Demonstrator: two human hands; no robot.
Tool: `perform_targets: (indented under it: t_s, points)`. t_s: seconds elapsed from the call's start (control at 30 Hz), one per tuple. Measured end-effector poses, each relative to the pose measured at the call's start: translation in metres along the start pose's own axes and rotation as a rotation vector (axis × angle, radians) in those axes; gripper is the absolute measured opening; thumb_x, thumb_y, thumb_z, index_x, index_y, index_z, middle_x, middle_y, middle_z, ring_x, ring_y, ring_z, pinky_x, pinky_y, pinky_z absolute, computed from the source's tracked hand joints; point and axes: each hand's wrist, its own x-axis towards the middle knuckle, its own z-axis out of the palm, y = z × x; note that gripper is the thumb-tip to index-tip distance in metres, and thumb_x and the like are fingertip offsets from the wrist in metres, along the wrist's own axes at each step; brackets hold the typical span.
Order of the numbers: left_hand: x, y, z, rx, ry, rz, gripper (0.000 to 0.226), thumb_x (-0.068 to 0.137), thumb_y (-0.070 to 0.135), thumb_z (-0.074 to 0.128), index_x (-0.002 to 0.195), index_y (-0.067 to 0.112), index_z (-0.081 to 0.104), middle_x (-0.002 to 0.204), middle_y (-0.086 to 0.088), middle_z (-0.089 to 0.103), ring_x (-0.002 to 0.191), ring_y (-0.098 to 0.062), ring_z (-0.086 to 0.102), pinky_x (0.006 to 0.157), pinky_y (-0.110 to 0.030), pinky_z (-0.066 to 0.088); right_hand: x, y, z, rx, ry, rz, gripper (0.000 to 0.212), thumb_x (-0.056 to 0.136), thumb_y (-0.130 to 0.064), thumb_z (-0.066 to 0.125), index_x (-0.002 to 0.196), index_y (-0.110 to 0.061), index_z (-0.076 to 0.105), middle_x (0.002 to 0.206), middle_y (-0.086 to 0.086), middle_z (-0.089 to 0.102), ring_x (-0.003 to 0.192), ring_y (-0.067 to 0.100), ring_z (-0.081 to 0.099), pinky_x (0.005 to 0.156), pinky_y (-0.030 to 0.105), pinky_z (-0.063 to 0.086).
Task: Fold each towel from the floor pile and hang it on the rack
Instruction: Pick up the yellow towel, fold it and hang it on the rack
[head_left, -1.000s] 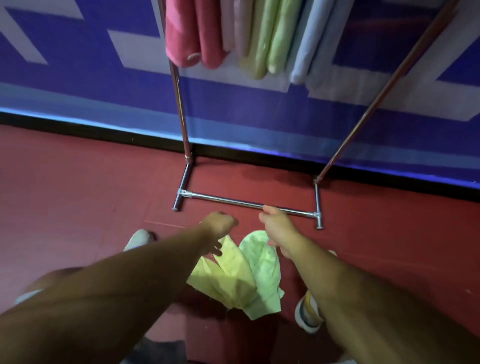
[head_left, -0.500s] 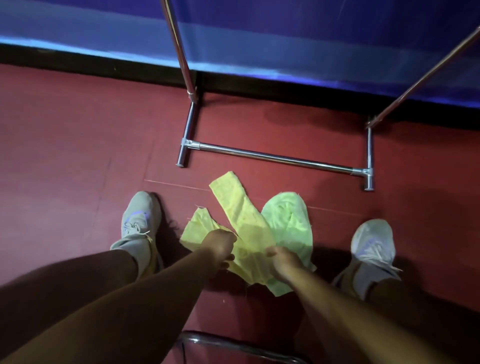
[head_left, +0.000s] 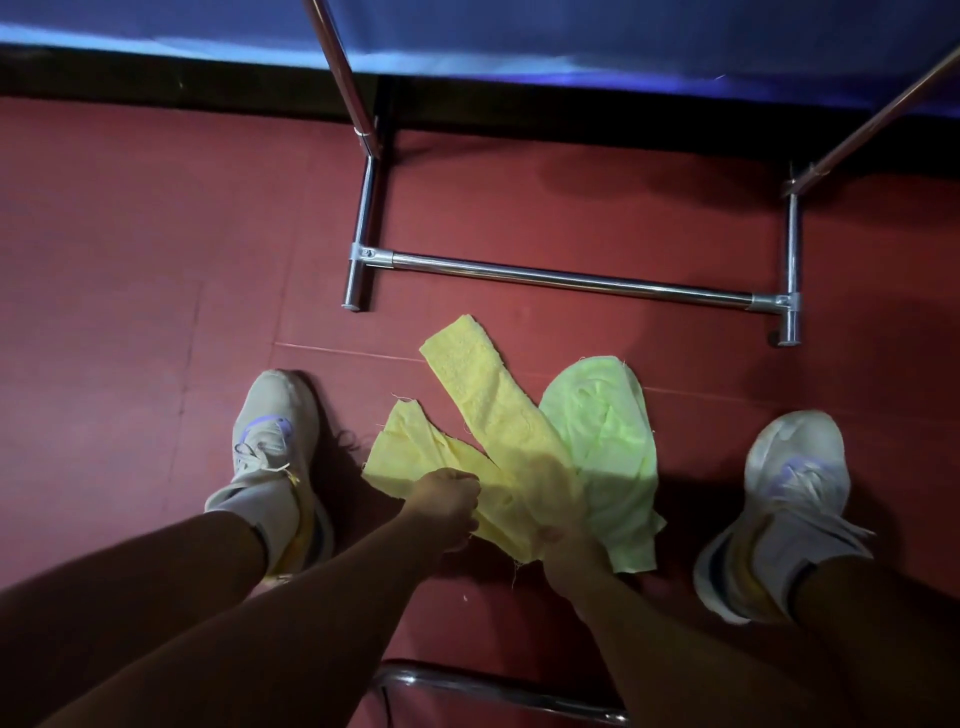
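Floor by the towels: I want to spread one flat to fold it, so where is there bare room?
Bare red floor lies left of the left shoe, and a strip lies between the rack's base bar and the yellow towel. Between the shoes it is crowded: yellow towel, green towel, left hand and right hand.

left arm: reaches down, forearm bare | left hand (head_left: 448, 500): fingers curled, pinching the near edge of the yellow towel (head_left: 483, 395) | right arm: reaches down beside it | right hand (head_left: 563, 540): at the yellow towel's near right corner, fingers curled into the cloth, partly blurred
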Motion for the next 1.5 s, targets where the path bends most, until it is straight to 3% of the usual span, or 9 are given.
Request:
perform_targets:
  t_s: [0.2,0.5,0.67,0.8,0.9,1.07,1.23,1.37,1.5]
  points:
    - [-0.008,0.000,0.007,0.020,-0.012,0.016,0.023,0.096,0.014,0.046,0.114,0.011,0.060,0.090,-0.007,0.059,0.065,-0.018,0.055,0.058,-0.028,0.042,-0.010,-0.018,-0.024,0.049,0.285,-0.045,0.018,0.087,-0.032,0.064,0.089,-0.016,0.073,0.093,0.006,0.074,0.094,0.027,0.069,0.078,0.030,0.054]
    - [-0.020,-0.009,0.022,0.170,-0.046,0.140,0.047,0.090,0.018,0.060,0.136,0.015,0.052,0.092,-0.003,0.064,0.070,-0.020,0.062,0.053,-0.022,0.043,-0.043,-0.045,-0.050,0.547,0.271,-0.085,0.021,0.079,-0.007,0.052,0.080,-0.024,0.063,0.083,0.004,0.068,0.078,0.028,0.066,0.070,0.034,0.052]
    - [-0.015,-0.007,0.034,0.187,-0.012,0.254,0.017,0.091,0.030,0.064,0.084,0.015,0.069,0.072,-0.008,0.063,0.059,-0.020,0.056,0.054,-0.026,0.042,-0.057,-0.049,-0.053,0.643,0.106,-0.169,0.020,0.076,0.001,0.063,0.082,-0.018,0.062,0.074,0.005,0.063,0.062,0.018,0.056,0.052,0.025,0.044]
    - [-0.027,0.011,0.024,0.426,0.213,0.403,0.022,0.089,0.034,0.059,0.076,0.017,0.064,0.074,0.000,0.064,0.081,-0.025,0.064,0.068,-0.027,0.044,-0.061,-0.052,-0.070,0.611,0.224,-0.138,0.025,0.075,-0.001,0.053,0.081,-0.023,0.063,0.083,0.004,0.068,0.072,0.023,0.063,0.063,0.028,0.050]
    - [-0.045,0.031,0.008,0.234,0.242,0.451,0.018,0.089,0.027,0.059,0.089,0.013,0.069,0.085,-0.002,0.067,0.086,-0.023,0.062,0.080,-0.029,0.047,-0.073,-0.059,-0.095,0.589,0.356,-0.147,0.022,0.076,-0.005,0.052,0.080,-0.024,0.062,0.085,0.001,0.068,0.076,0.026,0.064,0.063,0.028,0.048]
    - [-0.112,0.069,-0.022,-0.170,0.257,0.651,0.011,0.073,0.023,0.053,0.070,0.012,0.053,0.067,-0.006,0.036,0.066,-0.018,0.034,0.058,-0.032,0.029,-0.117,-0.072,-0.141,0.467,0.554,-0.224,0.020,0.080,-0.008,0.052,0.091,-0.015,0.067,0.092,0.008,0.070,0.089,0.031,0.064,0.073,0.030,0.049]
    - [-0.204,0.087,-0.034,-0.194,0.121,0.850,0.016,0.081,0.015,0.051,0.065,0.018,0.047,0.062,-0.004,0.039,0.060,-0.016,0.038,0.056,-0.029,0.035,-0.186,-0.083,-0.166,0.401,0.639,-0.387,0.028,0.065,-0.015,0.045,0.080,-0.033,0.060,0.073,-0.007,0.065,0.074,0.027,0.063,0.074,0.036,0.054]
    - [-0.275,0.092,-0.038,-0.256,-0.020,0.974,0.023,0.091,0.010,0.054,0.070,0.018,0.053,0.067,-0.008,0.051,0.060,-0.018,0.049,0.057,-0.028,0.044,-0.248,-0.087,-0.181,0.439,0.657,-0.572,0.024,0.074,-0.008,0.054,0.087,-0.023,0.067,0.090,0.002,0.068,0.086,0.027,0.064,0.075,0.033,0.051]
    - [-0.342,0.090,-0.043,-0.197,-0.222,1.063,0.027,0.097,0.009,0.053,0.071,0.018,0.052,0.059,0.001,0.051,0.047,-0.010,0.048,0.044,-0.016,0.039,-0.301,-0.095,-0.194,0.368,0.672,-0.732,0.032,0.079,-0.032,0.056,0.108,-0.032,0.071,0.111,0.005,0.064,0.099,0.022,0.063,0.092,0.030,0.050]
